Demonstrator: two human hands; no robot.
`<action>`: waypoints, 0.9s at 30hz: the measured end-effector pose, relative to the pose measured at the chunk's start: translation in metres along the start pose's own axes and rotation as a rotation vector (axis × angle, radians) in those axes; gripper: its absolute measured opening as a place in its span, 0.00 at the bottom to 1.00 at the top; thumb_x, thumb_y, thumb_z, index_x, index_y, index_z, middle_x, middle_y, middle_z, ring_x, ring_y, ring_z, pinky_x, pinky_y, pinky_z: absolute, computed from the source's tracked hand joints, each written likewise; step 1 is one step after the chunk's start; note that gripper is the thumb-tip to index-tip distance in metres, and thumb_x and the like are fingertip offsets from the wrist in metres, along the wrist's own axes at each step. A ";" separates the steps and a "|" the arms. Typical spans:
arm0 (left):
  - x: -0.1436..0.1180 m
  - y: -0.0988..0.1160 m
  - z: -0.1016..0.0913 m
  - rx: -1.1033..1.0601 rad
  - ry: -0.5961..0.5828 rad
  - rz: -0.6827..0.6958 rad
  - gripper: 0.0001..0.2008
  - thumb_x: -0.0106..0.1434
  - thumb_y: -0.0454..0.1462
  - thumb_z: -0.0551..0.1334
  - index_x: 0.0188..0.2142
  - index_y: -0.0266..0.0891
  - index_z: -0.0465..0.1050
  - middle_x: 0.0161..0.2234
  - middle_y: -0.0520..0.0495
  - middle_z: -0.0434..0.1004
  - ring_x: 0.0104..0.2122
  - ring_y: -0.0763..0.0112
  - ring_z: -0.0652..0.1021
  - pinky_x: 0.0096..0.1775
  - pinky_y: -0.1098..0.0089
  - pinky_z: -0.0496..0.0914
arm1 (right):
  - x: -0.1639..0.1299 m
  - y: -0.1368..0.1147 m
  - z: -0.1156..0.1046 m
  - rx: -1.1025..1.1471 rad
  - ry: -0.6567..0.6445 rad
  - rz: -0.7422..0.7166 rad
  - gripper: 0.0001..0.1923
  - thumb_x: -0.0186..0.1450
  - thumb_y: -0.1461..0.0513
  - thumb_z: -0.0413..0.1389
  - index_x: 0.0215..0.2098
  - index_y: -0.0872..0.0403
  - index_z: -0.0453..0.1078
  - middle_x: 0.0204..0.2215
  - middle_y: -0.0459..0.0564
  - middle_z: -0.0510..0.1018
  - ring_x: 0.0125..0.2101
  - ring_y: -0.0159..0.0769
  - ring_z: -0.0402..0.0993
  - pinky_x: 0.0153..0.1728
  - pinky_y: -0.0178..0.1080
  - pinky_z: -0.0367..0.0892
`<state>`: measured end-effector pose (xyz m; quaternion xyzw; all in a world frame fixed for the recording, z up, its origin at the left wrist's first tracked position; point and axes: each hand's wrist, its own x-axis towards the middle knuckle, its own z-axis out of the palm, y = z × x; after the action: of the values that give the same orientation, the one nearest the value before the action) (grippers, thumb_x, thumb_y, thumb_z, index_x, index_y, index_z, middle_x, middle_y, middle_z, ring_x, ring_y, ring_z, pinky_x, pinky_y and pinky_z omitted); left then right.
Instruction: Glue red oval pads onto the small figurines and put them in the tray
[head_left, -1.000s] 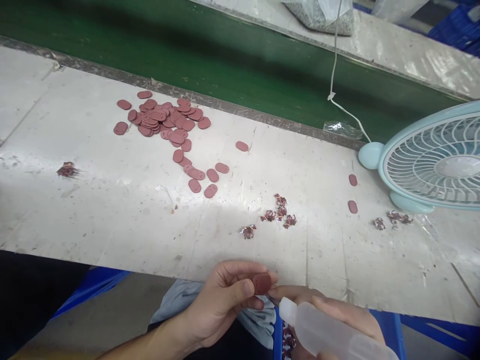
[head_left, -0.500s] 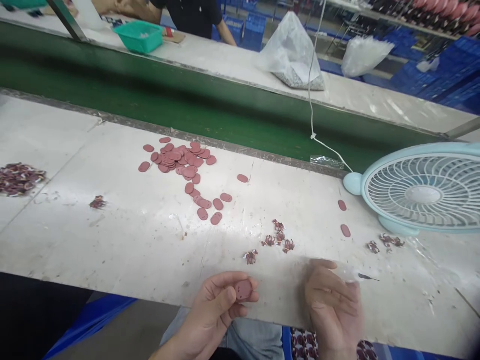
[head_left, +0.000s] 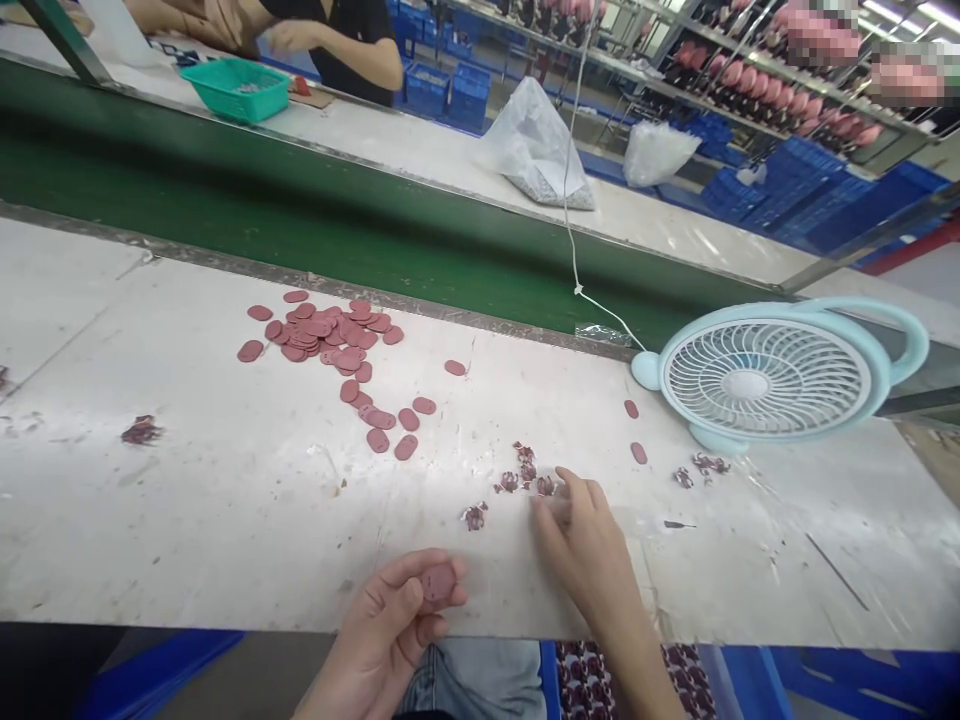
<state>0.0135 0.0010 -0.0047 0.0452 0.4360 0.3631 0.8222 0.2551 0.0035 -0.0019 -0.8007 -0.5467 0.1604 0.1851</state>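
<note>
The left hand (head_left: 390, 625) pinches a pink oval disc (head_left: 438, 582) at the tabletop (head_left: 225, 500) edge, grip closed on it. The right hand (head_left: 589, 545) reaches, fingers loosely open and holding nothing, onto the small decorated pieces (head_left: 525, 470) (tiny and clustered). Best to single one out with the fingertips and keep the disc level.

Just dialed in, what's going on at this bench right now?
A person sits at a white workbench. The left hand pinches one reddish oval pad at the bench's near edge. The right hand reaches onto the bench, fingertips at a small cluster of dark red patterned pieces. A pile of the same oval pads lies farther back, near the green conveyor belt, and a light blue fan stands to the right. Another person works across the belt.
</note>
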 end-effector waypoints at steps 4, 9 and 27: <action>-0.001 0.001 -0.004 -0.006 -0.001 0.004 0.20 0.52 0.44 0.78 0.41 0.36 0.83 0.42 0.39 0.85 0.37 0.65 0.83 0.32 0.77 0.77 | 0.003 0.000 -0.004 -0.025 -0.093 -0.126 0.20 0.68 0.64 0.50 0.58 0.52 0.67 0.54 0.58 0.70 0.45 0.48 0.76 0.43 0.50 0.73; 0.000 0.001 -0.006 -0.019 -0.035 -0.003 0.19 0.52 0.43 0.78 0.41 0.36 0.83 0.42 0.38 0.85 0.37 0.64 0.83 0.31 0.77 0.77 | 0.002 0.004 -0.008 0.000 -0.138 -0.188 0.12 0.72 0.62 0.49 0.48 0.51 0.73 0.44 0.54 0.76 0.39 0.46 0.77 0.42 0.50 0.73; 0.007 -0.021 -0.007 0.149 -0.350 0.251 0.07 0.58 0.37 0.75 0.34 0.40 0.81 0.45 0.44 0.85 0.41 0.66 0.83 0.45 0.69 0.77 | -0.072 -0.070 -0.009 0.815 -0.201 -0.065 0.05 0.63 0.65 0.62 0.35 0.49 0.78 0.27 0.43 0.81 0.24 0.30 0.76 0.27 0.29 0.72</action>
<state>0.0222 -0.0119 -0.0218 0.2221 0.3032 0.4160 0.8281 0.1773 -0.0412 0.0429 -0.6247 -0.4789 0.4350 0.4373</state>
